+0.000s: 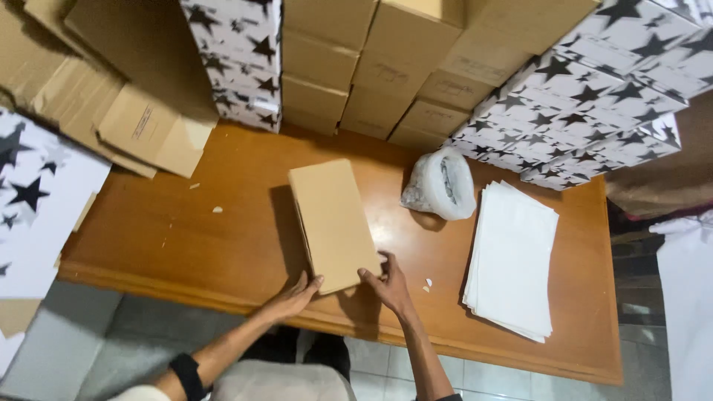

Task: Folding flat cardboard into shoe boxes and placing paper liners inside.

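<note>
A plain brown cardboard box (333, 220) lies lengthwise on the wooden table (186, 230), its near end toward me. My left hand (297, 295) grips the near left corner of the box, fingers up against its end. At the near right corner, my right hand (386, 284) holds the box's edge with the fingers curled over the top. Both forearms reach in from the bottom of the view.
A stack of white paper sheets (512, 256) lies to the right, beside a clear plastic bag roll (442, 186). Brown boxes (371, 67) and star-printed boxes (587, 104) are piled along the back. Flat cardboard (134, 104) and a star-printed sheet (37, 208) sit at the left.
</note>
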